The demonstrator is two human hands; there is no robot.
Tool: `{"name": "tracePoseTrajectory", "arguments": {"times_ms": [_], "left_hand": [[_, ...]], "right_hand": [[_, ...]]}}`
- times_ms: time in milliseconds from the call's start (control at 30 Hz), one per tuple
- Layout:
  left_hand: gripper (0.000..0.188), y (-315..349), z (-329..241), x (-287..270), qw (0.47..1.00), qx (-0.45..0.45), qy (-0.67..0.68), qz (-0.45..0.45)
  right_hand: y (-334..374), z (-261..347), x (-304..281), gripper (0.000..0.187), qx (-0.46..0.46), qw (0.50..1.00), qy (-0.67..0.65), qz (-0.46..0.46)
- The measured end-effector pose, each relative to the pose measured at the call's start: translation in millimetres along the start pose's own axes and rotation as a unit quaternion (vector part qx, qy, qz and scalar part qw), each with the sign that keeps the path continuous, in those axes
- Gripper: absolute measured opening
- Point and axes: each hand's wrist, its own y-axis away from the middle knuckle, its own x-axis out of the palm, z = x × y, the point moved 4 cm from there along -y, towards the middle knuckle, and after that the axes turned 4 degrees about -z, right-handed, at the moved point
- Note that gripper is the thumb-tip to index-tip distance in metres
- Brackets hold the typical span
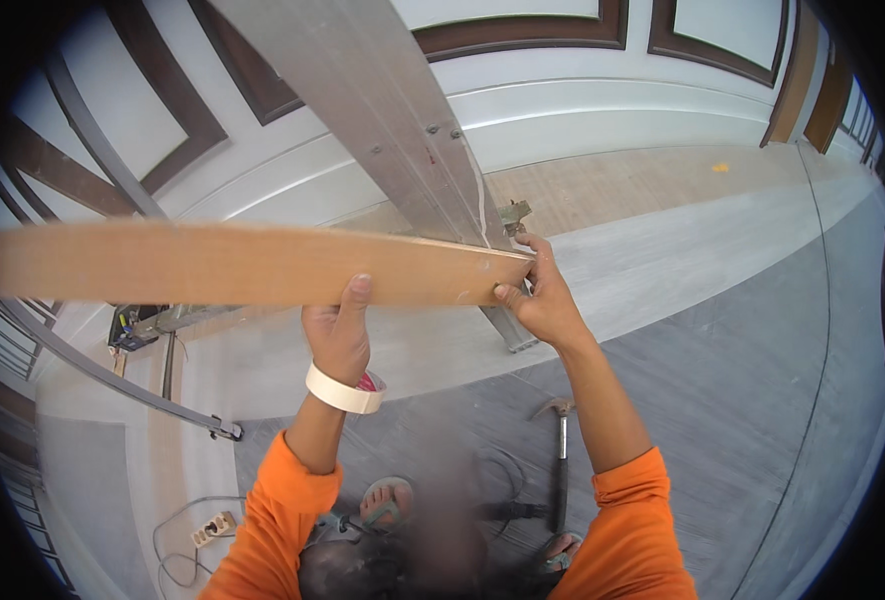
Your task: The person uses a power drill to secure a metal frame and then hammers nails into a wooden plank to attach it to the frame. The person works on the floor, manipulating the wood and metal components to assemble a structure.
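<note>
Landmark: grey beam [387, 120], slanting from the top toward the floor. Wooden board [212, 265] lies across the front of the beam's lower part, its long stretch reaching well out to the left of the beam, far end blurred. Both hands grip the board. Left hand [338, 338]: left of the beam, under the board's lower edge, thumb on the near face, fingers hidden behind. Right hand [547, 302]: just right of the beam, pinching the board's right end, thumb on the face. Tape roll [347, 396] around left wrist, left of the beam's foot. Hammer [560, 480] on floor, nearer the wearer than the beam's foot and slightly right.
</note>
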Motion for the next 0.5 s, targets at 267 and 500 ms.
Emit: {"name": "tracePoseTrajectory", "arguments": {"times_ms": [267, 500], "left_hand": [[0.019, -22.1, -9.2, 19.4, 0.997, 0.064, -0.025, 0.047], [0.021, -28.9, 7.6, 10.5, 0.998, 0.03, -0.03, 0.049]], "right_hand": [[16.3, 7.9, -1.5, 0.067, -0.03, 0.987, 0.11, -0.115], [17.1, 23.6, 7.5, 0.051, -0.14, 0.939, 0.283, -0.138]]}}
